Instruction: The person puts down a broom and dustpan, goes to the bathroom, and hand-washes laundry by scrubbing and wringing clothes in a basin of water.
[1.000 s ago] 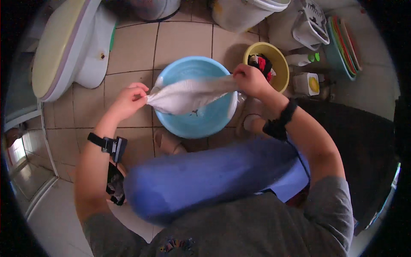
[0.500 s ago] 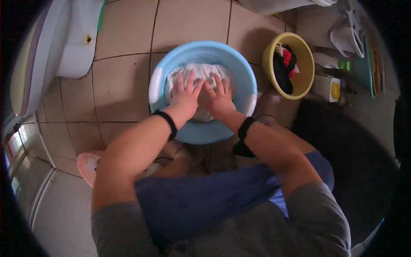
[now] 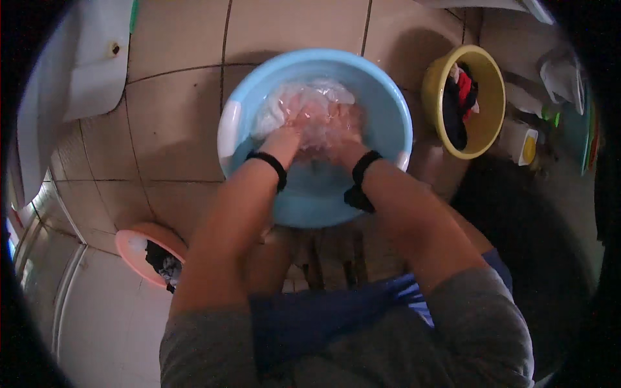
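Observation:
A light blue basin (image 3: 317, 210) with white side handles stands on the floor in front of me and holds water. In it lies a wet white cloth (image 3: 333, 88), bunched toward the far side. My left hand (image 3: 294, 125) is sunk in the water against the cloth, on its left part. Close beside it, my right hand (image 3: 347, 125) is under the surface at the cloth's right part. Splashing water and blur hide the fingers of both hands, so their grip does not show. Each wrist wears a black band.
To the right, a yellow basin (image 3: 435, 97) holds black, red and white clothes. A pink basin (image 3: 139, 255) with dark and grey cloth sits at the lower left. White containers (image 3: 517, 143) stand by the right wall. A white fixture (image 3: 97, 81) is at the upper left.
Both hands have gone from lying spread on top of the cloth to being down in the water. The cloth is pushed under and bunched, and the water is stirred up.

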Tool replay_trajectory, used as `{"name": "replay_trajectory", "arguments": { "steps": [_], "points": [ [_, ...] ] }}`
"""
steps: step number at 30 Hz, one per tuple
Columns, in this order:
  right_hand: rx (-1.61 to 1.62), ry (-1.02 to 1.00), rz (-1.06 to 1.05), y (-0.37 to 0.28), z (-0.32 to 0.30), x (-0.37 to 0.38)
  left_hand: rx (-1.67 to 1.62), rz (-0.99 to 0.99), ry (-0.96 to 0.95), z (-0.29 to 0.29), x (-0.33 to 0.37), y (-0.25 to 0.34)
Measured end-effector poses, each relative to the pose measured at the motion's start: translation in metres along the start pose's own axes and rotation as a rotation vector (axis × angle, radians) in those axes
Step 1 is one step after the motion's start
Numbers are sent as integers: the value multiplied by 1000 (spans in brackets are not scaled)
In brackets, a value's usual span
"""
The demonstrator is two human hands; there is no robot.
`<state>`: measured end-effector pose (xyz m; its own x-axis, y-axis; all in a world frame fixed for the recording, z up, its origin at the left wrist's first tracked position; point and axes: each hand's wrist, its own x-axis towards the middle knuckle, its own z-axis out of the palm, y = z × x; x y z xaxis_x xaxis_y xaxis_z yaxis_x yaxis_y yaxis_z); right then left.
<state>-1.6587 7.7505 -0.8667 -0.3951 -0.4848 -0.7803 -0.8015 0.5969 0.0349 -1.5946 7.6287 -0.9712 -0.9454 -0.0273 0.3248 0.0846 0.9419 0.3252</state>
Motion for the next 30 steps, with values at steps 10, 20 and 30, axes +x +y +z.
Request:
{"name": "replay_trajectory", "arguments": {
  "steps": [10, 20, 30],
  "points": [
    [995, -77, 267, 45, -60, -54, 409, 532, -1219, -205, 37, -13],
    [840, 286, 557, -12, -24, -10, -793, -1033, -668, -174, 51, 22],
    [2282, 205, -65, -69, -50, -58, -1922, -1266, -596, -162, 43, -5]
  ]
}}
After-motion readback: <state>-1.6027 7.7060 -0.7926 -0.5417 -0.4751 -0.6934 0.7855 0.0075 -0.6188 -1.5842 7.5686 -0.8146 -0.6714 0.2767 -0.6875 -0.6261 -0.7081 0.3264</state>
